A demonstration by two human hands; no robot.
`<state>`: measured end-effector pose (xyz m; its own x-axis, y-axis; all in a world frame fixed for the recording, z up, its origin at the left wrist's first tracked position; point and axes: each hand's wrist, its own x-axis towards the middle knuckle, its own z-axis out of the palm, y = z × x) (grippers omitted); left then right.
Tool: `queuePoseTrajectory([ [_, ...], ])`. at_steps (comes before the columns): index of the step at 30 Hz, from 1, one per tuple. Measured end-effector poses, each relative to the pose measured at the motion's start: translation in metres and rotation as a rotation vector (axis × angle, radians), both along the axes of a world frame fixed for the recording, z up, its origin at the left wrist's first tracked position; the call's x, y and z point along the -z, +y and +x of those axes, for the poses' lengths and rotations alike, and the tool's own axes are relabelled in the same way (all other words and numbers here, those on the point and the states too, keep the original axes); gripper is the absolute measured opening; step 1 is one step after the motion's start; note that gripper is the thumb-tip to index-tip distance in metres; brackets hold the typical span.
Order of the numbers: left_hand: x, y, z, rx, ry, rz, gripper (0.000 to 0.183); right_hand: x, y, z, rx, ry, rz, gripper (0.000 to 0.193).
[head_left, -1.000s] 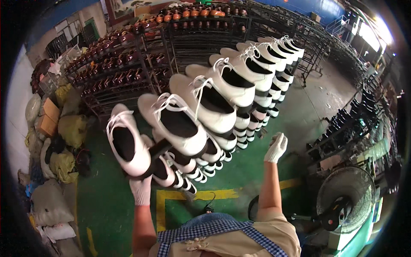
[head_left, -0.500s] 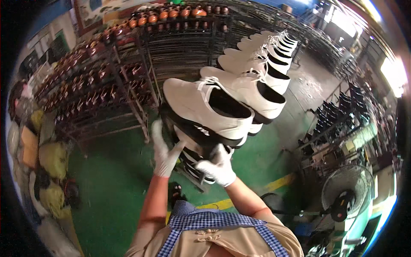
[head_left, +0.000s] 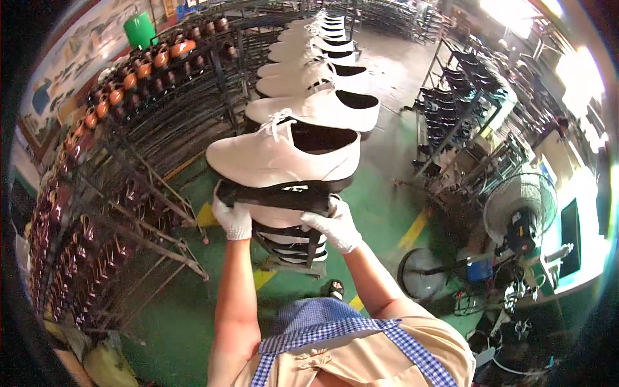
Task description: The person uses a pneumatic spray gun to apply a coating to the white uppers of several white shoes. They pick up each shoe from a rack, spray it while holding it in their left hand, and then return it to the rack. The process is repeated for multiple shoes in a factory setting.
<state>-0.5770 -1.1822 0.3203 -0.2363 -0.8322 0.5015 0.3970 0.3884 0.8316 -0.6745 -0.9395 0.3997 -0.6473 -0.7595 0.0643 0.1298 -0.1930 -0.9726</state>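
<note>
A tall rack (head_left: 314,248) of white lace-up shoes stretches away in front of me. The nearest white shoe (head_left: 258,158) lies on its top tier, toe to the left, above a black bar. White gloves cover both hands. My left hand (head_left: 233,219) is closed round the left end of that bar, below the toe; its fingertips are partly hidden. My right hand (head_left: 335,224) grips the rack's right end under the heel, thumb in front. More white shoes (head_left: 284,216) sit on the tiers below, between my hands. Other white shoes (head_left: 306,106) line up behind the nearest one.
Racks of dark red and orange-brown shoes (head_left: 129,80) stand on the left. To the right are a rack with black pieces (head_left: 451,97) and a standing fan (head_left: 519,213). Yellow lines (head_left: 412,229) cross the green floor (head_left: 380,200). My sandalled foot (head_left: 336,289) shows below.
My view has swung right, so the shoe rack sits further left. My left hand, spread beside the rack before, now holds the bar. My right hand has closed on the rack's end.
</note>
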Motion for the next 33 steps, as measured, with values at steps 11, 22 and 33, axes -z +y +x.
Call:
queuePoseTrajectory([
  [11,0.010,-0.054,-0.024,-0.047,-0.123,-0.016,0.026,0.000,-0.034,-0.020,-0.066,-0.035,0.106,0.038],
  [22,0.009,-0.108,-0.074,0.072,-0.104,0.018,0.034,-0.021,-0.036,-0.162,0.849,0.196,-0.030,0.048],
  [33,0.028,-0.120,-0.140,0.283,0.185,0.260,0.045,-0.037,-0.105,-0.313,1.032,0.442,-0.053,0.047],
])
